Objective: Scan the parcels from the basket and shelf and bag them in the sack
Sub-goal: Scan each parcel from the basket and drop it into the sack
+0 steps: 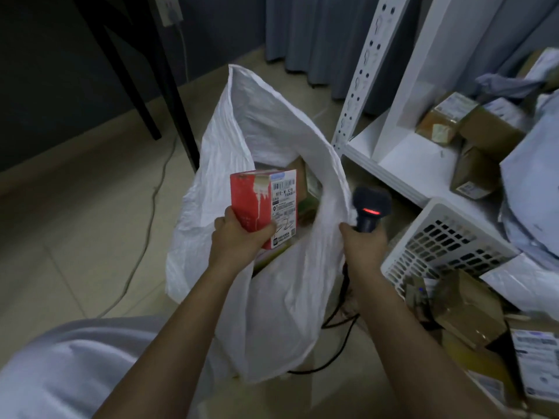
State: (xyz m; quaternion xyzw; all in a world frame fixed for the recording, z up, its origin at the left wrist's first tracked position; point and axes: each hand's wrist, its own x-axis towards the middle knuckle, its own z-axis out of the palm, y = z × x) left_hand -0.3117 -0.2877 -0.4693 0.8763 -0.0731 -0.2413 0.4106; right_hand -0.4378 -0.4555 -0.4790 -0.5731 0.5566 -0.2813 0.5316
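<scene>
Over the open sack [272, 164], the left hand [239, 234] grips a red parcel [263, 207] upright, long axis vertical, label facing the camera. The right hand [361, 240] clasps the scanner [370, 207] (its red light on) and pinches the sack's rim. Bagging seems underway; next, lower and release the parcel inside.

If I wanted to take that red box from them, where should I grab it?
Probably the upper half of the red box, coming from above: it stands upright over the sack, and the left hand already covers its lower end.
</scene>
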